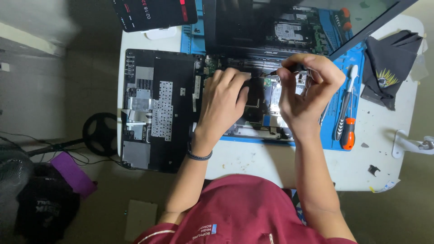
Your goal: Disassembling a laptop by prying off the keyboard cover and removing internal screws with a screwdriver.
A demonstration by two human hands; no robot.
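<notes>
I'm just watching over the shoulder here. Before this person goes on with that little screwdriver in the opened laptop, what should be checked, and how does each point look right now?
1. Right hand grips the small screwdriver: ok.
2. Left hand rests flat on the opened laptop, steadying it: ok.
3. Screwdriver tip seated in a screw: cannot tell, too small to see.
4. Removed bottom cover lies aside, left of the laptop: ok.
5. Spare orange-handled screwdriver lies on the blue mat, near the right hand: ok.

Maroon shirt point(244, 212), dark wristband point(199, 156)
</notes>
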